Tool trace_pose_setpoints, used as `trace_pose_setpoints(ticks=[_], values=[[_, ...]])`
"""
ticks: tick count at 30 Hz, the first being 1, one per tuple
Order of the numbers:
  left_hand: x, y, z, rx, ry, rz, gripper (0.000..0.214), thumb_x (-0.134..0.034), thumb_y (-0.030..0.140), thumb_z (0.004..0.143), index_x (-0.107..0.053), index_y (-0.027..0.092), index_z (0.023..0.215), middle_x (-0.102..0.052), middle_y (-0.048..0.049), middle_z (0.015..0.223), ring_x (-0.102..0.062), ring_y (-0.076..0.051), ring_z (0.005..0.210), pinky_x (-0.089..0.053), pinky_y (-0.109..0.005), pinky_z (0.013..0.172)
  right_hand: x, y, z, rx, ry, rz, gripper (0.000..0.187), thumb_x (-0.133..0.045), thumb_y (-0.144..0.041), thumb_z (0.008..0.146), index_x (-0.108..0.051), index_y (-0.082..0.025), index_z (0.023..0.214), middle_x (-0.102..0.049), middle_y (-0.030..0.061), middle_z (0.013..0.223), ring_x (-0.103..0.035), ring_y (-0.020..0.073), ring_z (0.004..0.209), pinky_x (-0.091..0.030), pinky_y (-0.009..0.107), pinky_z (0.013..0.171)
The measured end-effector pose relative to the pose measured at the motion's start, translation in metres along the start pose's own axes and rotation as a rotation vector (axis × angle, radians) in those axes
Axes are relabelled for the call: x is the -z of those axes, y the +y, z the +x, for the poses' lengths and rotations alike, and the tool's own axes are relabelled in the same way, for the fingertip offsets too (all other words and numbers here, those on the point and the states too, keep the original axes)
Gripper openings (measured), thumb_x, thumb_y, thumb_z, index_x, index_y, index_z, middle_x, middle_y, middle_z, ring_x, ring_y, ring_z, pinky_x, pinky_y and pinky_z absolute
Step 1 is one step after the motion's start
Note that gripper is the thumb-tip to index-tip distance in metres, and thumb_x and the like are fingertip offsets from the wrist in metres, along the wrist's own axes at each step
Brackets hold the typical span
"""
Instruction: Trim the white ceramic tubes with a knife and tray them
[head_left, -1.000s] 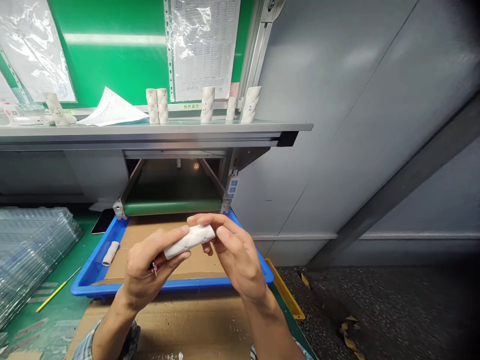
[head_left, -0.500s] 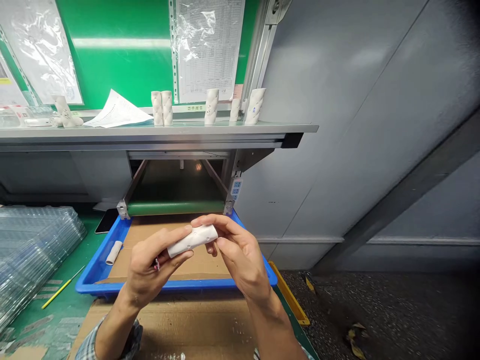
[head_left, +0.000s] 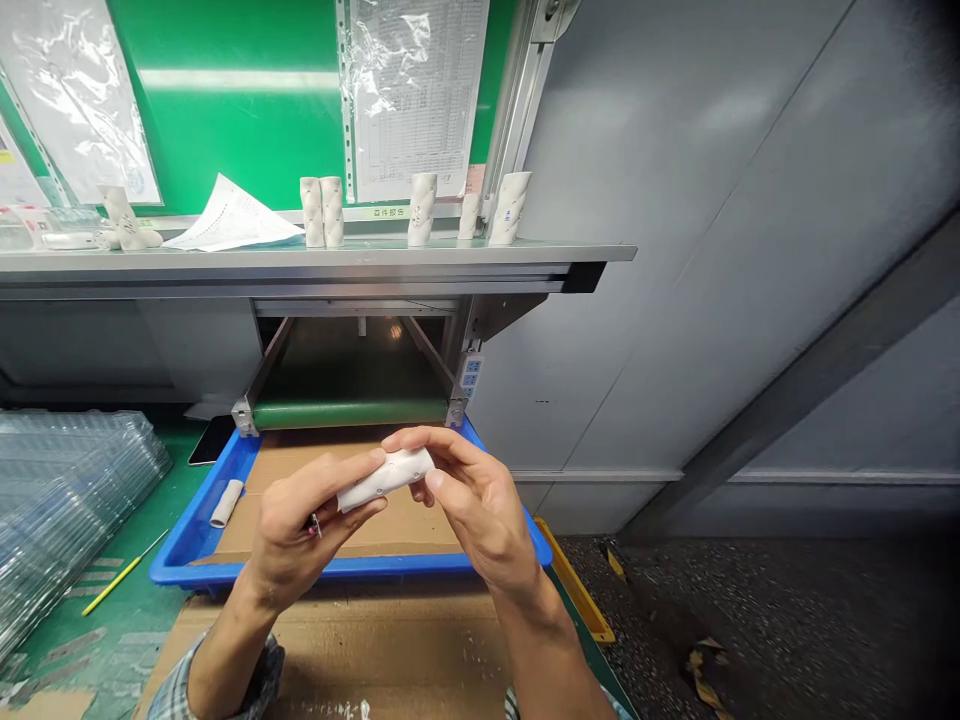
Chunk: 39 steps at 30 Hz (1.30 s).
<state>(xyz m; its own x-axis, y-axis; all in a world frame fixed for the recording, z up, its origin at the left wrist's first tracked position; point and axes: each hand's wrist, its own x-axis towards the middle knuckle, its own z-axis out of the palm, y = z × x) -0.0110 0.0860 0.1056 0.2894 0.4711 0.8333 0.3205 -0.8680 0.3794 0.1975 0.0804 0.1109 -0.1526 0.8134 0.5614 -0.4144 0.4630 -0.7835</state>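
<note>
Blue plastic tray [head_left: 196, 568], cardboard liner [head_left: 405, 533], short white tube [head_left: 227, 503] inside

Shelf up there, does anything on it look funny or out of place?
Yes. Near the left end of the metal shelf, one white tube tilts over, while the others, like this one, stand upright. A loose paper sheet also lies curled up beside them.

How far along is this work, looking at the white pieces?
Done, it seems: several white twisted cylinders stand upright on the grey metal shelf. In hand: a white dotted cylinder, held by the left hand and right hand. Left, perhaps: a short white tube lying in the blue plastic tray.
</note>
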Motion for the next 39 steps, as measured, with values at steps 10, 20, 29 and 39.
trace_pose_setpoints(ticks=[10, 20, 29, 39], values=[[0.001, -0.002, -0.001, 0.109, 0.033, -0.134, 0.035, -0.085, 0.024, 0.097, -0.078, 0.025, 0.132, -0.085, -0.0060, 0.115, -0.081, -0.015, 0.095, -0.063, -0.017, 0.083, -0.001, -0.001, -0.001, -0.021, -0.013, 0.011, 0.028, -0.065, -0.025, 0.101, -0.081, -0.028, 0.125, -0.080, 0.0064, 0.122, -0.062, 0.0128, 0.077, -0.056, 0.027, 0.072], [0.016, 0.005, 0.008, 0.161, -0.083, 0.184, 0.052, -0.047, 0.055, 0.115, -0.063, 0.018, 0.148, -0.076, -0.0095, 0.114, -0.073, -0.017, 0.085, -0.058, -0.025, 0.073, 0.002, 0.003, -0.004, 0.032, 0.086, -0.299, 0.027, -0.074, -0.037, 0.105, -0.076, -0.029, 0.130, -0.080, 0.0066, 0.123, -0.074, 0.0152, 0.078, -0.066, 0.033, 0.082], [0.012, 0.026, 0.006, 0.024, -0.133, 0.646, 0.042, -0.041, 0.050, 0.119, -0.067, 0.017, 0.128, -0.083, -0.0044, 0.101, -0.080, -0.019, 0.083, -0.047, -0.031, 0.066, 0.003, 0.006, -0.010, 0.108, 0.077, -0.511, 0.030, -0.071, -0.032, 0.107, -0.075, -0.035, 0.137, -0.077, 0.0056, 0.123, -0.072, 0.0197, 0.094, -0.064, 0.034, 0.083], [0.011, 0.026, 0.004, 0.098, -0.198, 0.670, 0.052, -0.031, 0.056, 0.119, -0.068, 0.020, 0.122, -0.082, -0.0020, 0.093, -0.076, -0.018, 0.073, -0.038, -0.033, 0.058, 0.001, 0.003, -0.013, 0.127, 0.040, -0.585, 0.032, -0.069, -0.028, 0.107, -0.075, -0.035, 0.138, -0.076, 0.0066, 0.123, -0.069, 0.0224, 0.099, -0.061, 0.038, 0.086]])
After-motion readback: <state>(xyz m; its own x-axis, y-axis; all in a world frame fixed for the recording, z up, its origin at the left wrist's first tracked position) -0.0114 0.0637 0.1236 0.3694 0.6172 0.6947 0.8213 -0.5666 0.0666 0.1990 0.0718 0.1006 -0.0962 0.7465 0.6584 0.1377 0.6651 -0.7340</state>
